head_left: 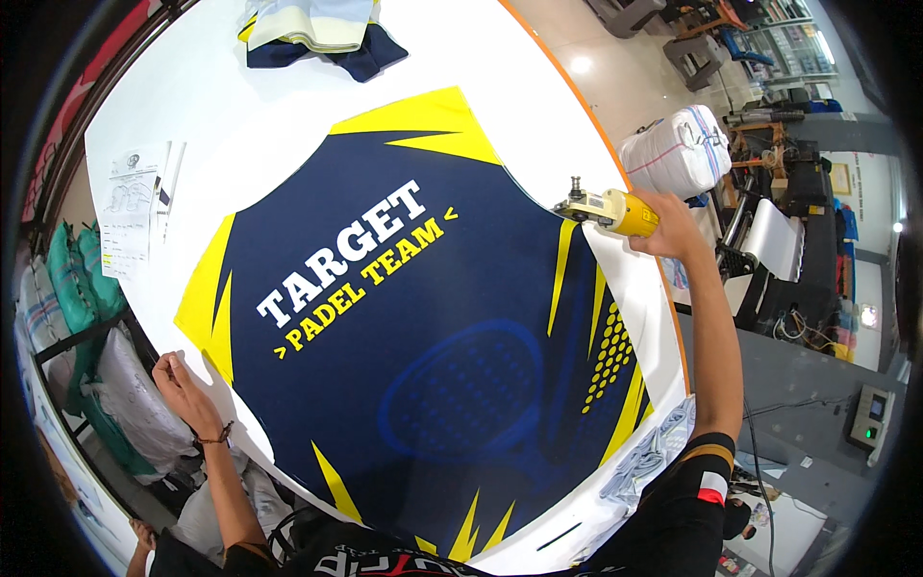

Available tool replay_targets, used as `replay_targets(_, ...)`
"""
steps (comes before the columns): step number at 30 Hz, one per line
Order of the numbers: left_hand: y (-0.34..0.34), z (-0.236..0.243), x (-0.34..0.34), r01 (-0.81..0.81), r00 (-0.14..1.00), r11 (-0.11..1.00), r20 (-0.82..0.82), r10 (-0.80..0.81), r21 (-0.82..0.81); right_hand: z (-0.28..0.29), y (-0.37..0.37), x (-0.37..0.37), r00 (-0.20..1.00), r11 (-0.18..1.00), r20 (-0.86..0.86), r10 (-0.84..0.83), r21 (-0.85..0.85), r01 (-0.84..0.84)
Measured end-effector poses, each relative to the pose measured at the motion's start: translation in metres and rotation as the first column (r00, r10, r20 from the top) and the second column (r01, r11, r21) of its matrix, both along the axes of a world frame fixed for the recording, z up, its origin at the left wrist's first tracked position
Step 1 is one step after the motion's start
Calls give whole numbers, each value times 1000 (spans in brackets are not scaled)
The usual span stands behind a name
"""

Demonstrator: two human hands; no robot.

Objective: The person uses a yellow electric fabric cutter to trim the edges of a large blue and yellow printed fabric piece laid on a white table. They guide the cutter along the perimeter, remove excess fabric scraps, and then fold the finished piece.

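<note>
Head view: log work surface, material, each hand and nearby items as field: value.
Surface: white table with orange right edge
Material: navy-and-yellow printed fabric panel, lying flat
Left hand: loosely curled left of the panel, nothing visibly held
Right hand: grips yellow-and-cream handheld tool, metal head at panel's upper-right edge
Far end: folded navy, yellow and pale fabric
Left side: white paper sheets

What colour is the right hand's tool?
The tool is yellow and cream, with metal parts, clearest in the head view.

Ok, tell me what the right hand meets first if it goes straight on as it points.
The right hand, leading with the yellow cutter it holds, would likely meet the navy fabric panel first; the cutter's head appears at its edge, but whether they already touch is unclear.
</note>
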State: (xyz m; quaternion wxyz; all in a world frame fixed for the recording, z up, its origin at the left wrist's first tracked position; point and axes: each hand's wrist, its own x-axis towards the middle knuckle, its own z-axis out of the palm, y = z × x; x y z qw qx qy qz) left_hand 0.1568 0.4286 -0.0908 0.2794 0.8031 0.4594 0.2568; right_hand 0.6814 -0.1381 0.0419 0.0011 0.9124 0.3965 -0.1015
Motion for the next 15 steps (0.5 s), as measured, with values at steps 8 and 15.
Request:
replay_targets(8,2,-4,-2,1,1000,1000,7,-1,21,5,4,0,990,997,-123,-73,-18,71)
replay_targets(15,3,-5,-4,12,1000,999,-11,-12,34,12,17,-9,977,988,-152,-147,-69,138)
